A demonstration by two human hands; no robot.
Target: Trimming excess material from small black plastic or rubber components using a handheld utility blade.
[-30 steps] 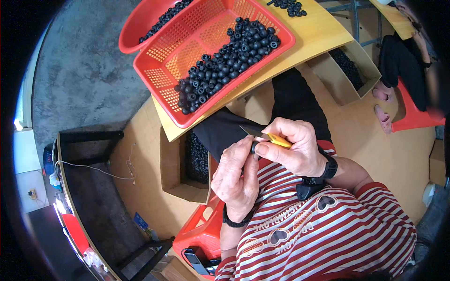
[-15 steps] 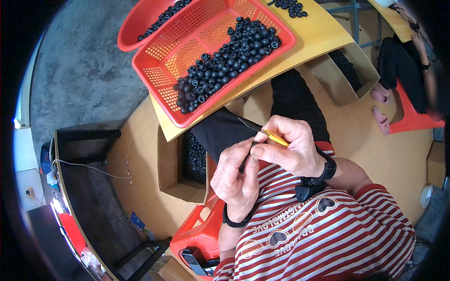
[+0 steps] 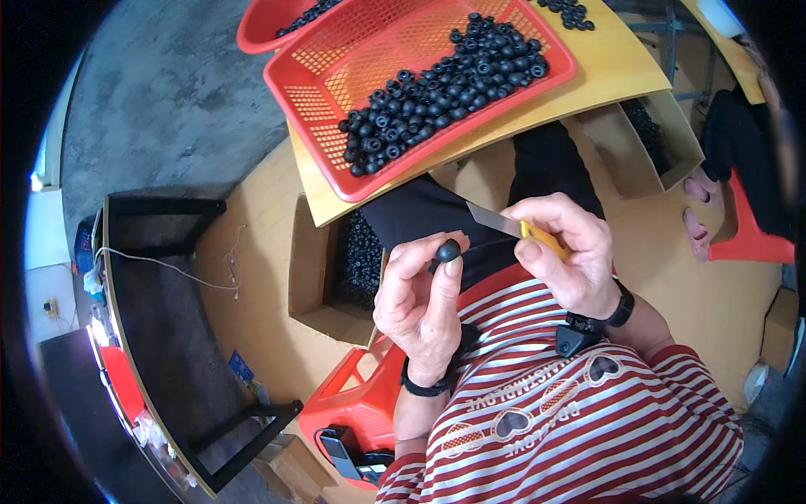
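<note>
Between the thumb and fingers of my left hand (image 3: 420,307) is pinched a small round black part (image 3: 448,250), rounded side showing. My right hand (image 3: 567,252) is closed around a yellow-handled utility knife (image 3: 541,236), its blade extended and pointing up and to the left, apart from the part. Beyond my hands, a red plastic mesh basket (image 3: 337,172) sits on the yellow table, holding a heap of black parts (image 3: 445,97) like the one I hold; several of these show a hollow opening.
The wooden table (image 3: 617,63) carries a red basin (image 3: 252,29) and loose black pieces (image 3: 569,13). Cardboard boxes of black pieces stand beneath, at left (image 3: 336,319) and right (image 3: 672,151). A red stool (image 3: 357,391) is beside me. Another person sits at the far right.
My hands have moved apart. The knife has drawn away to the right from the black part, which now shows clearly in my left fingers. The whole view has shifted slightly.
</note>
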